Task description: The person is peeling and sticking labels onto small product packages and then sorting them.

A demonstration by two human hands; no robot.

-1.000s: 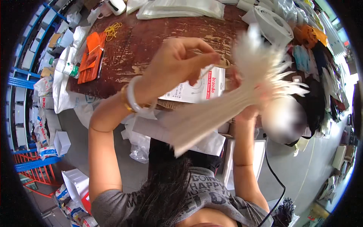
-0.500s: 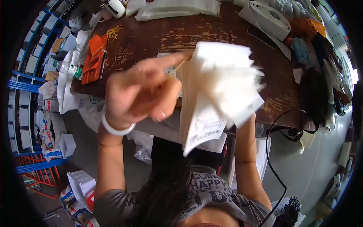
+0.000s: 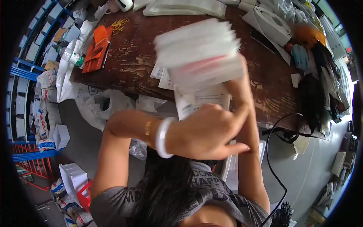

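Observation:
A thick stack of whitish packets (image 3: 196, 49), blurred by motion, is held up over the table's near edge. My right hand (image 3: 240, 81) grips it at the right side, closed, fingers mostly hidden behind the stack. My left hand (image 3: 204, 132), with a white bangle (image 3: 162, 138) at the wrist, crosses in front of my right wrist, back of the hand showing. Its thumb stands out apart and another finger stretches toward my right wrist; the remaining fingers are hidden. No rubber band is visible there. Printed papers (image 3: 187, 108) hang below the stack.
On the worn brown table (image 3: 132, 60) lie an orange pouch (image 3: 97, 49), yellow rubber bands (image 3: 120, 25), a dark phone (image 3: 263, 41) and a white roll (image 3: 270, 22). Clear plastic bags (image 3: 185, 6) lie at the back. A black cable (image 3: 269, 162) hangs at right; blue shelving (image 3: 28, 72) stands left.
My left hand has swung from the stack's left side across to my right wrist. The thin yellow band at its fingers no longer shows. The stack has shifted left and tipped.

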